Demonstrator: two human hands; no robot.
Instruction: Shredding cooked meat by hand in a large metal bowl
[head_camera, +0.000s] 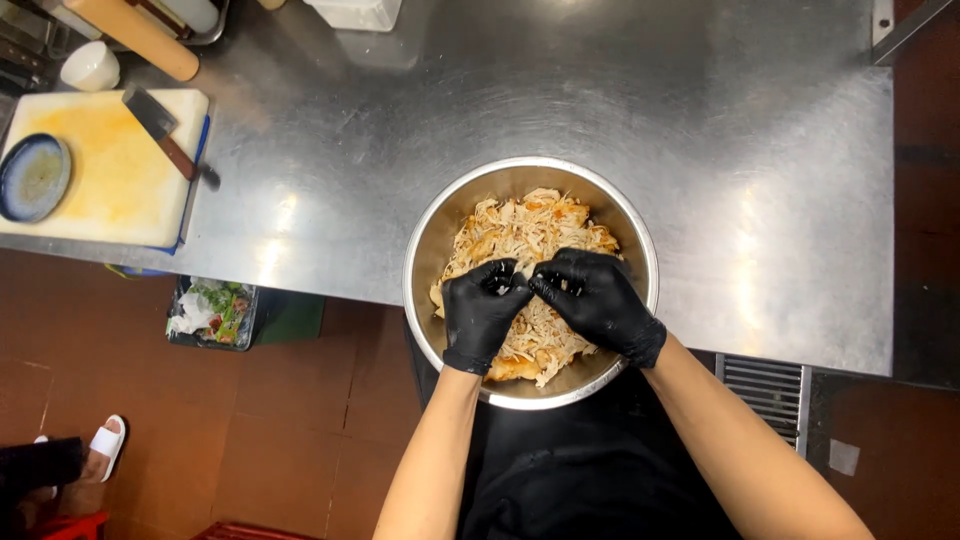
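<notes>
A round steel bowl (428, 232) sits at the near edge of a steel table, filled with pale shredded chicken (525, 225) with orange streaks. Both my hands wear black gloves and are inside the bowl, over the meat. My left hand (482, 312) and my right hand (595, 298) meet at the fingertips near the bowl's middle, pinching a small piece of chicken between them. Larger browned pieces lie at the bowl's near side, partly hidden under my hands.
A white cutting board (115, 175) with a cleaver (158, 125) and a small dark plate (33, 178) lies at the far left. A rolling pin (135, 35) and white cup (90, 66) are behind it. A waste bin (212, 312) stands on the floor; another person's sandalled foot (100, 445) is at lower left.
</notes>
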